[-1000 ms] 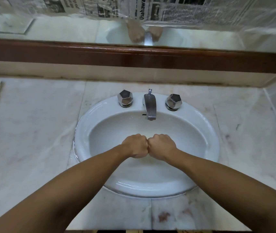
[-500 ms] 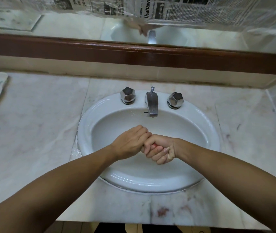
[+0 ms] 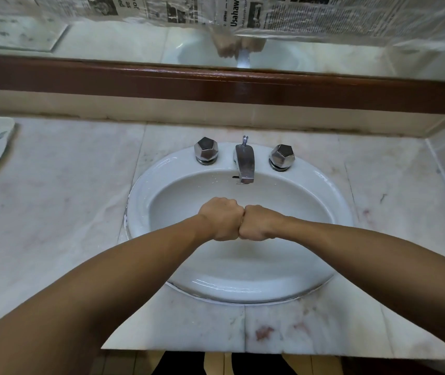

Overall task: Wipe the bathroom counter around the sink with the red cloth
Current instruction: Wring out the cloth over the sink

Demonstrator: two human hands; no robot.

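Left hand (image 3: 222, 221) and right hand (image 3: 259, 223), both fisted and pressed knuckle to knuckle above the sink (image 3: 145, 185); whether they enclose the red cloth cannot be told, as no cloth is visible. Wiping appears not yet begun: reddish stains mark the marble counter (image 3: 53, 212) at front. Behind, faucet (image 3: 244, 165), mirror (image 3: 107, 44), taped newspaper (image 3: 310, 14).
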